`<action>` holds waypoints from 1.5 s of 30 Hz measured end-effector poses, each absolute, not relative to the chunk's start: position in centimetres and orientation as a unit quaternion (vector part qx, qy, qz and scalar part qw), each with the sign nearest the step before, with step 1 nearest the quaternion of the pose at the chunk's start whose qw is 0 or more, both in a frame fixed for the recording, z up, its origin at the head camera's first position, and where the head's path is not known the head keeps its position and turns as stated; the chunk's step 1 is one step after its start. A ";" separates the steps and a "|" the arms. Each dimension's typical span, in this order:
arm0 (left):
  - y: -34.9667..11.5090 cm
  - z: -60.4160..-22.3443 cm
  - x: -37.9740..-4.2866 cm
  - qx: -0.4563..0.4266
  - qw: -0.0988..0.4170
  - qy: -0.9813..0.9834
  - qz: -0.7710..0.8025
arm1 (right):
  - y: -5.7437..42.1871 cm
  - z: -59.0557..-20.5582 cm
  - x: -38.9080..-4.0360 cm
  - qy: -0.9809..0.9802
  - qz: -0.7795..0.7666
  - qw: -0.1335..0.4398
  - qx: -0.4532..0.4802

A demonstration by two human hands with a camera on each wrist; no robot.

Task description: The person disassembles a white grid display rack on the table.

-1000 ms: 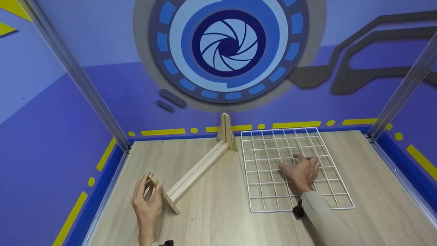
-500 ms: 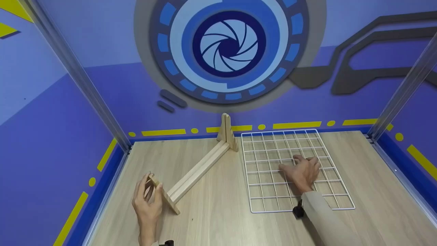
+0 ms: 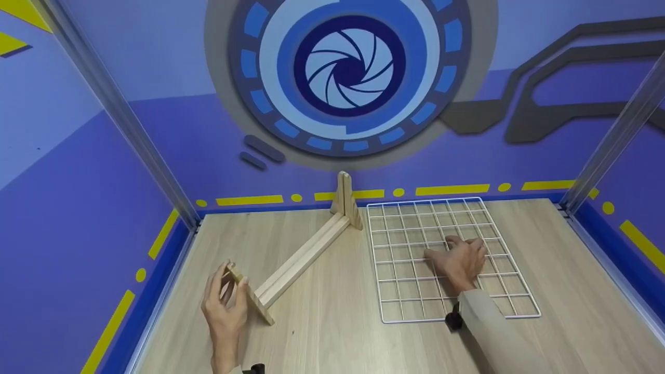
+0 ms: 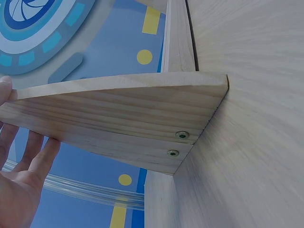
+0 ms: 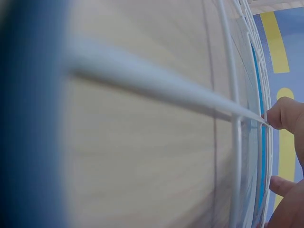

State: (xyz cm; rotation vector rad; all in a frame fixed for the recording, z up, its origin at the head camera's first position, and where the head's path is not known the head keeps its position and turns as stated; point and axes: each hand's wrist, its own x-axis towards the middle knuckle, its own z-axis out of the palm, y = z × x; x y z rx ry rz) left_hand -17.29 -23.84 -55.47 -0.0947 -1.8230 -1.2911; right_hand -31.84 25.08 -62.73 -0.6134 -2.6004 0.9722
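Note:
A pale wooden stand (image 3: 306, 257) lies slantwise on the left half of the table, with two long slats joining its end boards. My left hand (image 3: 226, 311) holds the near end board between thumb and fingers at its upper end. In the left wrist view, that board (image 4: 118, 111) stands on the tabletop and shows two metal screw heads (image 4: 182, 135). To the right is a white wire grid panel (image 3: 415, 321). My right hand (image 3: 461, 262) grips its wires near the middle with bent fingers. In the right wrist view, a thumb and a fingertip touch the wire (image 5: 142, 78).
The far end board (image 3: 346, 200) stands close to the back wall (image 3: 291, 182), just left of the grid's far corner. Side walls and metal posts (image 3: 140, 135) enclose the wooden table (image 3: 322, 343). A sleeve (image 3: 493, 327) covers the right forearm.
The far edge of the wire grid has dropped slightly toward the table. Both hands and the wooden stand stay in nearly the same place.

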 end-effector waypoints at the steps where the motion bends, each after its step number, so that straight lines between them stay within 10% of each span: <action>1: -24.0 -55.7 -17.4 -0.038 0.437 -0.734 -0.519 | 25.1 -62.8 -31.9 -0.905 0.337 0.148 -0.212; 45: -23.8 -55.0 -17.1 -0.048 0.438 -0.733 -0.518 | 24.9 -62.9 -32.0 -0.911 0.329 0.135 -0.209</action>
